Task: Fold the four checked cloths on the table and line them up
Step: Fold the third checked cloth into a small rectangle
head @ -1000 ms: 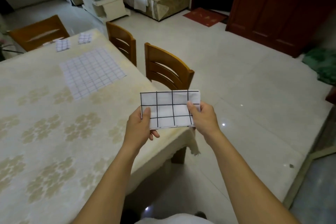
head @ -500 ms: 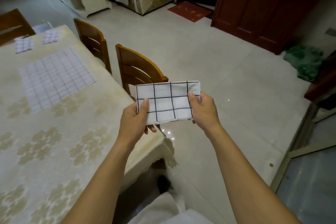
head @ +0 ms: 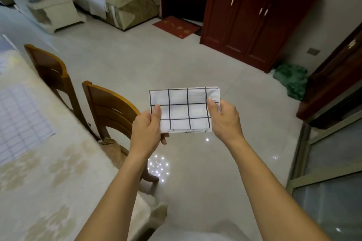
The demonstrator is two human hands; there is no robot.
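Observation:
A folded white cloth with black checks [head: 184, 110] is held up in the air over the floor, right of the table. My left hand [head: 148, 129] pinches its left edge, thumb on top. My right hand [head: 225, 119] pinches its right edge the same way. A second checked cloth [head: 19, 121] lies spread flat on the table [head: 49, 178] at the left edge of the view. The other cloths are out of view.
Two wooden chairs [head: 109, 107] stand along the table's right side. A red cabinet [head: 252, 17], a red doormat [head: 176, 26], a green bundle on the floor [head: 291, 80], a sofa [head: 125, 0] and a low table [head: 52, 10] lie beyond.
The view has swung right, so the table and its cloths slid left and the two small folded cloths left the view. Both hands keep the same hold on the folded cloth.

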